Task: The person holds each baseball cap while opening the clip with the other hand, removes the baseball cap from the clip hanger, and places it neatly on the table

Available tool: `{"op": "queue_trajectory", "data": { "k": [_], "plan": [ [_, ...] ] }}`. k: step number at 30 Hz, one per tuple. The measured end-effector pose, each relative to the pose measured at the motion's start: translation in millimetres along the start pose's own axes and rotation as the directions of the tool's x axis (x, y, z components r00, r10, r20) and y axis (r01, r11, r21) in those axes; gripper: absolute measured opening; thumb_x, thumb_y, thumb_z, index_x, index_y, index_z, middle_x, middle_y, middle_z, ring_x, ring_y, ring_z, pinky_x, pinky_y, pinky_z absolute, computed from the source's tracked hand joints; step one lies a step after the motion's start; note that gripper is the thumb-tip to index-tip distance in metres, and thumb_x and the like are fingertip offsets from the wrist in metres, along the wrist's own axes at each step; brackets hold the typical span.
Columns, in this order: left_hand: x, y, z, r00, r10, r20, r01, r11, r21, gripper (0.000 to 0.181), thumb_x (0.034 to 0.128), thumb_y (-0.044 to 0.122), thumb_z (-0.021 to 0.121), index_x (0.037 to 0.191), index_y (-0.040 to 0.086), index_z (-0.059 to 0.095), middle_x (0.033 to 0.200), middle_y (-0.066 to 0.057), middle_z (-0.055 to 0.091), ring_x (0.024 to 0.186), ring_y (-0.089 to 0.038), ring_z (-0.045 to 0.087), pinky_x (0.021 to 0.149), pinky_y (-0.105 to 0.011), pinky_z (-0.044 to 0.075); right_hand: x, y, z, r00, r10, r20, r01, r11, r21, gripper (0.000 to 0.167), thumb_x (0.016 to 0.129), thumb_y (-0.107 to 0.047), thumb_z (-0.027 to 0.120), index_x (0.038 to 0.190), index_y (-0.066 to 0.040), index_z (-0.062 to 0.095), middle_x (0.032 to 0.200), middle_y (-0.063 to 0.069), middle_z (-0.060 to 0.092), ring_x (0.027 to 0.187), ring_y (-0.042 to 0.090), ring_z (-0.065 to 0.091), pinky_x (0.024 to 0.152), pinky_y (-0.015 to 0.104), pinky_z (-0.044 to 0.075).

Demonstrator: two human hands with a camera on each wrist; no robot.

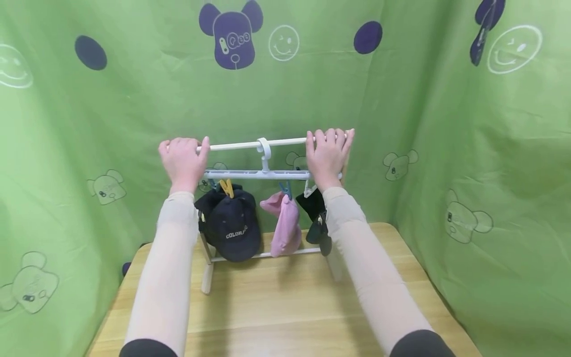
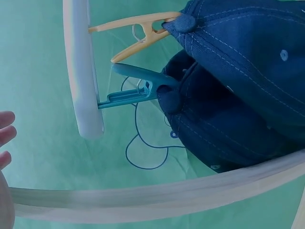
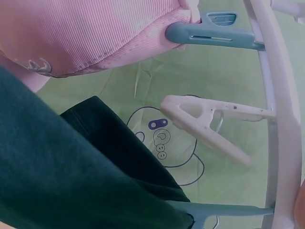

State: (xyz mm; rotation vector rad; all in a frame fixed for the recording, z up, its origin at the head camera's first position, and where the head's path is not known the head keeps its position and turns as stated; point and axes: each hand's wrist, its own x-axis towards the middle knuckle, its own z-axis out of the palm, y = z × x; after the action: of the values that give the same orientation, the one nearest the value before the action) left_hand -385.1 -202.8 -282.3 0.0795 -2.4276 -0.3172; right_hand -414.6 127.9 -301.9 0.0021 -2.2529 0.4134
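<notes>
My left hand (image 1: 183, 161) grips the left end of the rack's white top rod (image 1: 236, 146); its fingertips show at the edge of the left wrist view. The right hand (image 1: 327, 156) holds the rod's other end, fingers over it. From the rod hangs a white clip hanger (image 1: 285, 175) by its hook. Two dark blue caps (image 2: 238, 43) dangle from an orange clothespin (image 2: 143, 33) and a teal clothespin (image 2: 138, 88). A pink corduroy cap (image 3: 105, 33) hangs from a blue-grey clothespin (image 3: 214, 38). Dark green cloth (image 3: 62, 157) hangs at the right; its kind is unclear.
The rack's wooden legs (image 1: 207, 278) stand on a wood-grain table (image 1: 276, 307), joined low down by a white bar (image 1: 308, 251). A white clothespin (image 3: 209, 119) on the hanger holds nothing visible. Green printed curtains (image 1: 134, 109) surround the table at the back and sides.
</notes>
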Motion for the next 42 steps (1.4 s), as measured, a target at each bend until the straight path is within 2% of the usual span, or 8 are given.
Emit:
{"op": "queue_trajectory", "data": {
  "k": [5,11,17,20,27,33,42],
  "plan": [
    [-2.0,3.0,4.3,1.000,-0.002,-0.021,0.002,1.000,-0.024,0.076,0.0978,0.065,0.016,0.107,0.012,0.069,0.117,-0.009,0.070,0.116,-0.029,0.056,0.116,-0.049,0.018,-2.0,6.2,-0.2,1.000,-0.021,-0.009,0.021,1.000,-0.010,0.069,0.101,-0.058,0.010,0.112,-0.013,0.062,0.117,0.013,0.059,0.129,0.033,0.041,0.122,0.052,-0.005],
    [-2.1,2.4,4.3,0.999,-0.014,-0.052,0.011,0.999,-0.051,0.075,0.0982,0.064,0.016,0.110,0.011,0.068,0.119,-0.010,0.069,0.123,-0.030,0.052,0.120,-0.051,0.011,-0.7,6.7,-4.2,0.998,-0.051,0.045,0.053,0.998,-0.038,0.067,0.101,-0.057,0.009,0.118,-0.013,0.057,0.123,0.014,0.057,0.133,0.034,0.037,0.122,0.052,-0.008],
    [-2.4,0.0,0.8,1.000,-0.026,-0.013,0.026,0.998,-0.062,0.074,0.0988,0.063,0.015,0.118,0.012,0.064,0.132,-0.010,0.063,0.142,-0.029,0.037,0.122,-0.052,-0.004,-0.2,5.5,-6.0,0.993,-0.072,0.094,0.076,0.996,-0.045,0.067,0.101,-0.058,0.009,0.123,-0.014,0.055,0.127,0.014,0.054,0.135,0.033,0.035,0.122,0.051,-0.009],
    [-5.6,-0.6,-0.6,1.000,-0.026,0.005,0.027,0.997,-0.066,0.073,0.0993,0.062,0.014,0.124,0.012,0.062,0.137,-0.009,0.060,0.145,-0.029,0.032,0.122,-0.052,-0.008,-1.8,6.9,-5.9,0.990,-0.083,0.113,0.087,0.996,-0.026,0.065,0.101,-0.058,0.012,0.127,-0.015,0.054,0.129,0.014,0.053,0.136,0.032,0.033,0.122,0.051,-0.010],
    [-11.5,-0.2,2.5,1.000,0.004,0.031,-0.002,0.998,-0.065,0.064,0.1013,0.057,0.020,0.136,0.016,0.054,0.147,-0.008,0.050,0.149,-0.031,0.024,0.121,-0.054,-0.010,-8.6,15.3,-8.5,0.984,-0.097,0.148,0.100,0.995,-0.011,0.063,0.101,-0.058,0.015,0.136,-0.018,0.048,0.139,0.013,0.048,0.142,0.032,0.027,0.121,0.052,-0.010],
    [-16.4,-5.1,2.0,0.995,0.026,0.092,-0.024,1.000,-0.018,0.071,0.0998,0.061,0.010,0.147,0.018,0.041,0.153,-0.010,0.041,0.151,-0.033,0.016,0.120,-0.056,-0.012,-14.1,19.6,-13.5,0.973,-0.143,0.180,0.146,0.989,-0.003,0.060,0.101,-0.058,0.021,0.149,-0.025,0.036,0.149,0.012,0.041,0.147,0.034,0.021,0.122,0.053,-0.009],
    [-27.8,-7.9,-7.0,0.991,0.105,0.079,-0.105,0.994,-0.001,0.066,0.1009,0.059,0.022,0.153,0.019,0.029,0.155,-0.016,0.036,0.151,-0.035,0.017,0.122,-0.057,-0.005,-15.2,21.7,-21.8,0.960,-0.212,0.184,0.218,0.976,-0.014,0.060,0.101,-0.055,0.027,0.156,-0.030,0.019,0.162,0.011,0.023,0.152,0.036,0.009,0.122,0.051,-0.009]
  ]
}}
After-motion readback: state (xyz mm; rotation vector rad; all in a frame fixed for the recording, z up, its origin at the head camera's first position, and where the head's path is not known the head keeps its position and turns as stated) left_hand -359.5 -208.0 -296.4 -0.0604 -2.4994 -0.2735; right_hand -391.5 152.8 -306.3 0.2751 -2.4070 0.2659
